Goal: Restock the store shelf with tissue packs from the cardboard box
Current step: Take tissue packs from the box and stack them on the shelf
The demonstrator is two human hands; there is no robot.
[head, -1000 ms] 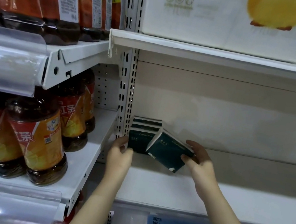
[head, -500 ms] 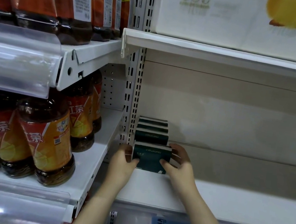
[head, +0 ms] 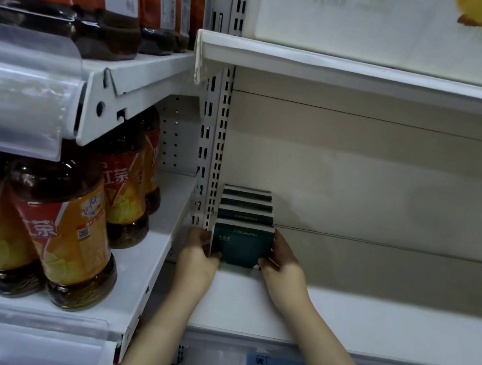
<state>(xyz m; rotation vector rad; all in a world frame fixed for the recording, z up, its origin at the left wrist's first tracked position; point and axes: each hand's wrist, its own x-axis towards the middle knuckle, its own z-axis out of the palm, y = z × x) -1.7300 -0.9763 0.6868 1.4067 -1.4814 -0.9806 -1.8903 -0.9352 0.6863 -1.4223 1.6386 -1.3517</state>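
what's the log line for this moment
front dark green tissue pack: upright on white metal shelf | left hand: grips left side | right hand: grips right side

Beige back panel [head: 391, 181] behind white slotted upright [head: 218, 147]

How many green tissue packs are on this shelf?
4, in one row on the shelf, far left: front tissue pack between left hand and right hand, then second pack, third pack, rearmost pack. More may hide behind.
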